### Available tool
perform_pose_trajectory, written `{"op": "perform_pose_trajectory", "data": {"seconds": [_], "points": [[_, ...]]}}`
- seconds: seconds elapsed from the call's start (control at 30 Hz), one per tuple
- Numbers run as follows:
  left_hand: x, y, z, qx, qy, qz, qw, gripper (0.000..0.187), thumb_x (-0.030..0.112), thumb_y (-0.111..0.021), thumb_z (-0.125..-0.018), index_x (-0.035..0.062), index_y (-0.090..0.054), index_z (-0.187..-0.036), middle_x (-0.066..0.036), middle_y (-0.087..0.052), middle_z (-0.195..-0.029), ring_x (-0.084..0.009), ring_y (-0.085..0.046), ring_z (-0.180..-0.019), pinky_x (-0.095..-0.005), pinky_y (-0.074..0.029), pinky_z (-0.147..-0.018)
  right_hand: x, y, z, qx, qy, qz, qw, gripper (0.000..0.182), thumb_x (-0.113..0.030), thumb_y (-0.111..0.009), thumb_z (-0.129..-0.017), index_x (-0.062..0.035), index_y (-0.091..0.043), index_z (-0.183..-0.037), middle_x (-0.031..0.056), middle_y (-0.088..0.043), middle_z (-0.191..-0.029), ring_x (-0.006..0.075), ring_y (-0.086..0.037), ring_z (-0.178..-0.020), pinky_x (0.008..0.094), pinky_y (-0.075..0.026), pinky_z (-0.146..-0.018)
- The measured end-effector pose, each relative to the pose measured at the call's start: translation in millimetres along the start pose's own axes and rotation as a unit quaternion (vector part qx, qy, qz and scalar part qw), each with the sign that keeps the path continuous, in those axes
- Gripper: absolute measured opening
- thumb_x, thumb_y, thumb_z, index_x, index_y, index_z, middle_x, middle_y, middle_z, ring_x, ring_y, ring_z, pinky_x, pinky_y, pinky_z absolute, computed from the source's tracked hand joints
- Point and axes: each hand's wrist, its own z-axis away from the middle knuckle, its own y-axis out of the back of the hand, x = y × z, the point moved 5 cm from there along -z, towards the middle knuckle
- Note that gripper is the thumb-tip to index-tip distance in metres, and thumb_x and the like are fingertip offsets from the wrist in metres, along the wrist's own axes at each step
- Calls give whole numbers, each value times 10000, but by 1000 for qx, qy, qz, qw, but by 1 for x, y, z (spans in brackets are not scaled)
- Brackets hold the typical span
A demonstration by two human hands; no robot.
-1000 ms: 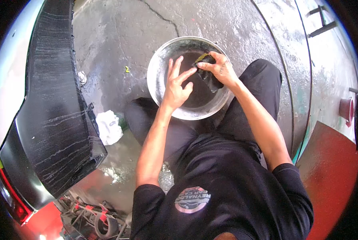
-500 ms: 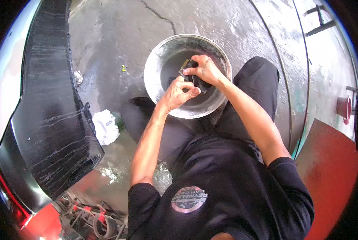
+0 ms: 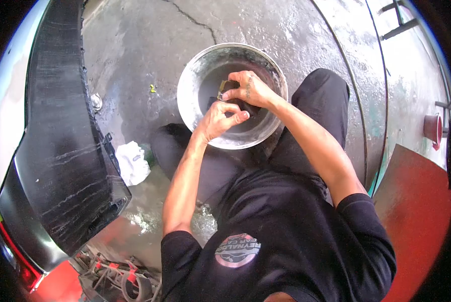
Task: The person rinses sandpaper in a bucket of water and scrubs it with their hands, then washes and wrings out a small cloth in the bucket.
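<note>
A round metal basin (image 3: 184,75) holding dark water stands on the floor between my legs. Over it, my right hand (image 3: 253,90) is closed on a dark, flat piece with a yellowish edge (image 3: 224,86), thumb and fingers pinching it. My left hand (image 3: 216,121) meets it from below left, its curled fingers at the piece's lower end and its thumb sticking out to the right. The fingers hide most of the piece, so its exact kind does not show. More dark material under my hands is hard to make out.
At left stands a large black car bumper (image 3: 64,151) with whitish streaks. A crumpled white cloth (image 3: 132,163) lies beside it, and a small yellow scrap (image 3: 152,88) farther up. Cables (image 3: 347,60) cross the wet floor at right, near a red panel (image 3: 417,211) and a reddish pot (image 3: 432,128).
My right hand has shifted slightly left and turned over the piece, covering more of it. The left hand stays close against it. The whole view has moved a little.
</note>
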Motion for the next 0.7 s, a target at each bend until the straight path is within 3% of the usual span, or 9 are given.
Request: {"op": "perform_pose_trajectory", "data": {"seconds": [0.13,0.17,0.2,0.27,0.3,0.47,0.53,0.6,0.7], "points": [[5,-4,0,47,-22,-154,987,416,453,-836,-815,44,-793,-878,-206,-661,-1161,-303,-606,-1078,-417,-461,-913,21,3,1,78,-4,30,997,454,-303,-839,-762,60,-682,-984,279,-687,-894,403,-701,-868,461,-511,-766],[0,-11,-1,78,-141,-188,969,350,381,-852,-800,48,-800,-893,-260,-552,-1365,-375,-523,-1273,-449,-429,-1047,26,11,0,91,-28,14,995,452,-297,-838,-770,54,-697,-1018,272,-710,-943,405,-709,-905,449,-524,-799],[-3,-11,-2,75,-122,-167,976,331,372,-850,-797,59,-806,-895,-258,-519,-1421,-394,-425,-1360,-477,-359,-1108,30,20,0,149,-37,18,988,434,-268,-833,-783,53,-709,-1045,250,-730,-955,357,-721,-894,432,-530,-817],[-6,-8,-1,68,-81,-123,987,295,353,-847,-790,81,-817,-900,-253,-452,-1533,-430,-228,-1535,-533,-221,-1229,16,27,-5,52,-65,-93,992,437,-270,-836,-781,56,-716,-1045,221,-739,-931,272,-710,-857,418,-525,-810],[-9,-6,-5,11,-43,-39,998,231,296,-824,-778,91,-821,-883,-284,-422,-1555,-426,-118,-1572,-594,-145,-1246,7,23,-3,11,-42,-103,994,440,-274,-837,-776,62,-714,-1032,208,-733,-905,237,-691,-842,408,-521,-805],[-4,-13,-1,54,-53,-303,950,159,211,-734,-750,79,-810,-795,-276,-584,-1408,-457,-40,-1572,-777,-71,-1177,15,-3,-4,-81,-10,-30,996,450,-277,-838,-741,72,-708,-993,203,-719,-830,216,-647,-773,392,-491,-763],[6,-19,-7,2,-1,-497,868,161,189,-712,-752,69,-804,-807,-214,-622,-1356,-487,-28,-1564,-821,-80,-1147,35,-4,-6,-8,-77,11,997,645,-328,-853,-693,107,-698,-1144,296,-718,-1065,350,-702,-1031,395,-519,-917],[10,-25,-12,26,-31,-550,834,174,186,-698,-773,76,-804,-856,-180,-628,-1304,-489,-34,-1563,-828,-81,-1144,41,7,-5,47,-103,85,990,749,-350,-863,-668,133,-666,-1207,334,-683,-1164,380,-671,-1152,394,-507,-990],[4,-29,-11,70,-80,-601,792,206,196,-687,-803,95,-804,-939,-140,-631,-1251,-481,-35,-1565,-824,-62,-1152,51,8,-12,-1,-155,70,985,808,-364,-874,-670,113,-634,-1277,320,-614,-1336,365,-635,-1240,392,-507,-1036]]}}
